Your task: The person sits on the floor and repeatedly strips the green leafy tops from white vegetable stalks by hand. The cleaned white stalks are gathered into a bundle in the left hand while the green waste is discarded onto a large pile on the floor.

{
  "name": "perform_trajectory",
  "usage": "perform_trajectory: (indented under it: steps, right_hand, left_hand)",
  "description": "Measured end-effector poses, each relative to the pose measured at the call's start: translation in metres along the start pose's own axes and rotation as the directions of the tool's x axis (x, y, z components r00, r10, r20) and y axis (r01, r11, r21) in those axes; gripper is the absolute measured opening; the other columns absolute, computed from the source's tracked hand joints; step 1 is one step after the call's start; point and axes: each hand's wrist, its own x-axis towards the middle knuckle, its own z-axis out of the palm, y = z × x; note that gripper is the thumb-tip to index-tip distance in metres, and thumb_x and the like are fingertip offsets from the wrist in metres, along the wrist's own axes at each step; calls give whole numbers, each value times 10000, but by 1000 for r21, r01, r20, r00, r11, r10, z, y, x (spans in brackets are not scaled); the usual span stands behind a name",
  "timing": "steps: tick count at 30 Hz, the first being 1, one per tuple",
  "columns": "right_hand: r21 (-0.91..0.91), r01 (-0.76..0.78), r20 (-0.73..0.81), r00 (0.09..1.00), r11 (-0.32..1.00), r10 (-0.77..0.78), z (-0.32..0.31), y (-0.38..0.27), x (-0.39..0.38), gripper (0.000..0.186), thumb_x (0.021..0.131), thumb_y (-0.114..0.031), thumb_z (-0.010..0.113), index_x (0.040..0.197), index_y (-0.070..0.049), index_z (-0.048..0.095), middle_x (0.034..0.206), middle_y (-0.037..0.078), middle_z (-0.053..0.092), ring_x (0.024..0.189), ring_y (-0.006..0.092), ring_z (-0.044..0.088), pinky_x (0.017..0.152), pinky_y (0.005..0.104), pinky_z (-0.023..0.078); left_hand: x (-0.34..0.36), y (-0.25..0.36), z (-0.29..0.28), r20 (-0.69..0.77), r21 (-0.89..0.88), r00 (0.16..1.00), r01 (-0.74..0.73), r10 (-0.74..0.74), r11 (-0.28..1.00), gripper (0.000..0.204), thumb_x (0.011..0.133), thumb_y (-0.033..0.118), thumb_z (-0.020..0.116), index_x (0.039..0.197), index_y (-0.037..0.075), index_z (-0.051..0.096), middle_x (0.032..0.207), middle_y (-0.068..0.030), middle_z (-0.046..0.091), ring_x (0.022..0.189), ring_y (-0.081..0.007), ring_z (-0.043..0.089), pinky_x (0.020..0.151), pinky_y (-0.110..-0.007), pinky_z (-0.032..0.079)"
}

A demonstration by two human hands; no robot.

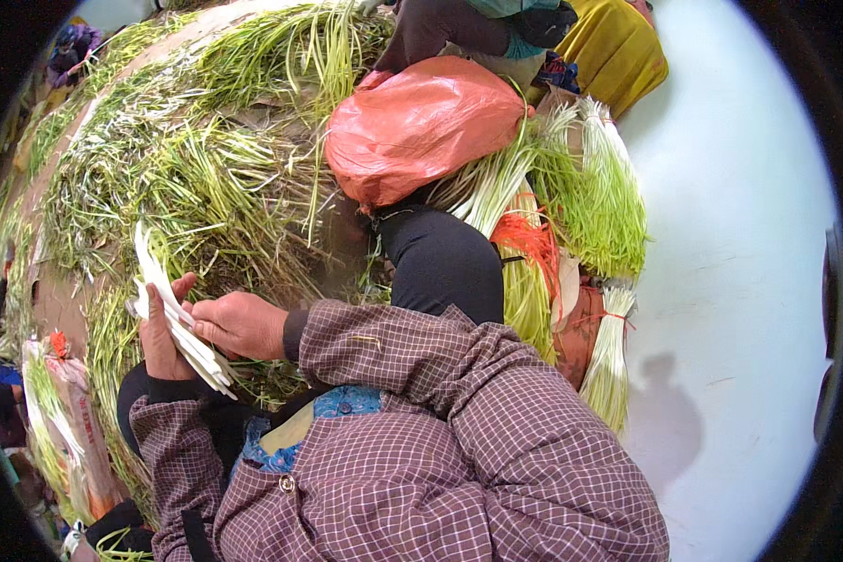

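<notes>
My left hand point(162, 339) holds a bunch of white stalks point(173, 314) with pale green tips, pointing up and left. My right hand point(242, 323) is closed on the same bunch from the right, fingers pinching the stalks. Both arms wear checked purple sleeves. A big heap of loose green and white stalks point(187, 169) lies just beyond my hands.
An orange plastic bag point(417, 126) rests on tied bundles of stalks point(590, 197) at the right, some bound with red string. Another person point(496, 28) sits at the top. A sack of stalks point(66, 421) stands at the lower left. White floor point(740, 281) lies to the right.
</notes>
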Motion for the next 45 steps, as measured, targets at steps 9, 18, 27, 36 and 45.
perform_trajectory:
  steps: [9, 18, 27, 36, 45]
  right_hand:
    - [37, -244, 163, 958, 969, 235, 8, 15, 3, 316, 925, -266, 404, 867, 4, 557, 789, 223, 589, 732, 382, 584, 687, 461, 454]
    - [41, -647, 170, 755, 761, 633, -25, 113, -26, 209, 866, -127, 608, 1023, 11, 612, 810, 110, 661, 703, 183, 647, 618, 314, 523]
    - [-372, -572, -50, 799, 731, 600, -17, 238, -13, 303, 837, -82, 614, 1099, 68, 581, 919, 145, 671, 686, 159, 652, 569, 282, 525]
    - [-298, -715, 152, 618, 632, 771, -29, 221, -13, 222, 781, -172, 698, 861, 23, 628, 722, 113, 648, 569, 176, 636, 531, 317, 512]
    - [271, -773, 314, 634, 574, 706, -54, 80, -6, 172, 847, -133, 676, 869, -29, 542, 690, 2, 581, 484, 53, 558, 387, 173, 414]
  left_hand:
    - [-15, 17, 6, 112, 4, 994, -20, 19, 1000, 594, 872, 482, 575, 1157, -28, 464, 940, -60, 545, 841, -136, 560, 698, -228, 520]
    - [-9, 62, -23, 215, -305, 890, -329, 401, 894, 189, 916, 203, 587, 956, 28, 527, 905, -27, 538, 608, -44, 495, 536, -209, 483]
    - [-7, 41, -16, 124, -485, 965, -143, 229, 863, 184, 912, 179, 579, 959, 4, 550, 767, -15, 524, 622, -90, 482, 581, -247, 468]
    - [-6, 45, -10, 119, -551, 978, -78, 171, 831, 221, 914, 189, 580, 970, -20, 538, 710, -19, 513, 592, -95, 473, 581, -246, 452]
    - [-4, 37, -13, 183, -493, 968, -62, 173, 868, 219, 905, 163, 584, 983, -37, 538, 679, -5, 497, 573, -81, 461, 559, -238, 448]
